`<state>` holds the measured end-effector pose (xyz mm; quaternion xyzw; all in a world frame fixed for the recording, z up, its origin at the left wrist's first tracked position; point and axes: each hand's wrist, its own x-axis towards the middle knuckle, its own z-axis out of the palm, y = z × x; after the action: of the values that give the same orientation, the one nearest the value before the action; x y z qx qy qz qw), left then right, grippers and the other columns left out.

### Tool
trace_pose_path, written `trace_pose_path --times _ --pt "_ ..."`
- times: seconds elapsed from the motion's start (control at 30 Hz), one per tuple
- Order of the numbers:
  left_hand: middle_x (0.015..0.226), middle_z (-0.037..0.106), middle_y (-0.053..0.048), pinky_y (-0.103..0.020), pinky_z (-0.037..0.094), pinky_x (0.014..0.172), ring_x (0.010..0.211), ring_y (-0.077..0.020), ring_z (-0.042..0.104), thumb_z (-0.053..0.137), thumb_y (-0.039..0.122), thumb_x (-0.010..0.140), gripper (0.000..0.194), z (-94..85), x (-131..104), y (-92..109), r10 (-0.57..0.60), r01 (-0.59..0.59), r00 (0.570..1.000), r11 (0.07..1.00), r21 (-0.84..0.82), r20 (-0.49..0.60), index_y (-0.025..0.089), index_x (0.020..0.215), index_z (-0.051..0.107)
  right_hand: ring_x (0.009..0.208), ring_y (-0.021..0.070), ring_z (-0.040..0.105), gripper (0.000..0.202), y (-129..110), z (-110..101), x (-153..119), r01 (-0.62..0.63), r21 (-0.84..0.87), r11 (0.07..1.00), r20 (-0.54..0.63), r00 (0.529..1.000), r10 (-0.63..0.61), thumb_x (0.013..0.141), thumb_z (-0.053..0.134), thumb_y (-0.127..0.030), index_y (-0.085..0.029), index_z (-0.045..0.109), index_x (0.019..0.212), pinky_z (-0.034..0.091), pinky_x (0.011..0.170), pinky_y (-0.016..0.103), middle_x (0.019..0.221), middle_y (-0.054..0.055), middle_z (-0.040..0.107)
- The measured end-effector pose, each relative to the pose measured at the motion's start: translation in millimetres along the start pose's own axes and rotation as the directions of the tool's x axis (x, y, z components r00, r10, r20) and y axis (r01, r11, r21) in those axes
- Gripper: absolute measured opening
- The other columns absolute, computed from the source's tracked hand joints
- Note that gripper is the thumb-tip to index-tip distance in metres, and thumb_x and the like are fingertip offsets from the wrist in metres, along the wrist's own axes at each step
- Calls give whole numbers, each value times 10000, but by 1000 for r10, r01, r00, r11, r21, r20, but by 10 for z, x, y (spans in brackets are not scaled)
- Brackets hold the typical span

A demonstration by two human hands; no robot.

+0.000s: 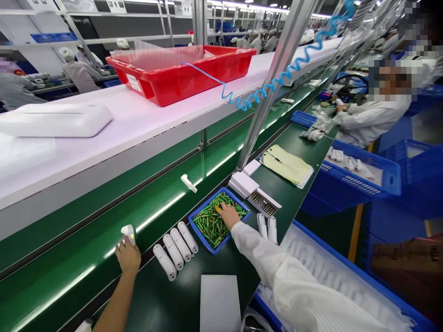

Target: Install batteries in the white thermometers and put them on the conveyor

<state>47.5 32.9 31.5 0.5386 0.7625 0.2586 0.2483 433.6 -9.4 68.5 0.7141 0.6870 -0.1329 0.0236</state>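
Observation:
My left hand (128, 256) is over the green conveyor belt at the lower left, its fingers around the lower end of a white device (128, 232) with a small yellow light. At the centre, a blue tray (215, 251) holds many small green batteries (211, 221). My right hand (229, 215) reaches into that tray, a yellow cover on one fingertip; whether it pinches a battery cannot be made out. Several white devices (175, 249) lie in a row left of the tray. Two more white devices (267, 227) lie to its right.
Another white piece (188, 183) lies on the belt. A metal post (270, 92) rises beyond white boxes (244, 184) and yellow papers (287, 166). A red bin (187, 83) stands on the upper shelf. A person (374, 110) works at the right, near blue crates (391, 180).

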Motion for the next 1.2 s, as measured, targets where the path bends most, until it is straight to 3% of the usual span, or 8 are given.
trace_pose_path --times 0.1,0.27,0.4,0.5,0.7,0.9,1.07,1.2 --pt "1508 169 -221 -591 163 1099 1416 -380 73 404 208 801 596 298 26 296 175 -176 984 983 52 25 74 1378 333 1051 206 573 221 38 48 92 92 -6 996 39 995 -92 893 564 -267 -149 596 1078 485 905 425 1197 86 571" --pt "1561 92 -88 -438 379 1035 1382 -322 259 455 214 847 404 1184 230 1119 391 -392 892 919 -45 227 208 1237 558 1017 185 585 116 132 17 121 193 67 979 61 979 -197 887 567 -208 -138 626 958 475 916 419 1114 63 613" --pt "1482 301 -106 -497 337 1060 1330 -304 339 588 262 824 371 1787 431 1594 340 -317 902 940 -126 266 196 1188 570 1028 192 576 80 137 51 121 164 242 956 14 985 -172 871 557 -120 -120 633 846 449 943 433 1058 68 630" --pt "1331 477 -102 -522 403 986 1203 -263 469 576 341 846 386 1924 546 1635 214 -176 943 970 -166 253 177 1192 532 999 211 583 112 117 104 141 90 454 887 -32 996 -85 845 566 -82 -102 633 759 443 937 429 1006 108 632" --pt "1114 597 -78 -414 505 840 978 -203 592 560 358 857 345 1413 423 1204 -40 134 969 914 -383 244 144 1127 553 801 149 615 105 106 96 227 -63 894 444 -6 988 152 861 590 -201 -121 616 924 514 786 354 872 30 634" --pt "1023 654 -65 -317 515 768 888 -187 651 692 311 720 702 437 -528 767 -124 320 940 641 -698 318 240 1329 350 654 92 583 235 9 -15 122 -201 974 -103 216 961 173 923 515 -340 -126 578 995 516 582 242 845 11 609" --pt "836 642 -61 -231 476 569 712 -144 598 796 257 548 464 -256 -1414 579 -169 437 898 454 -776 407 139 966 632 549 57 527 198 -362 -132 -288 -320 906 -276 346 937 52 919 527 -310 -119 577 904 453 466 176 739 -23 574" --pt "828 628 -51 -178 321 413 575 -69 451 699 438 688 418 -580 -1918 608 -129 357 934 304 -883 333 142 977 647 446 31 472 265 -817 -289 -757 -366 883 -294 353 930 -97 824 651 -366 -130 539 786 278 338 116 621 -36 558"
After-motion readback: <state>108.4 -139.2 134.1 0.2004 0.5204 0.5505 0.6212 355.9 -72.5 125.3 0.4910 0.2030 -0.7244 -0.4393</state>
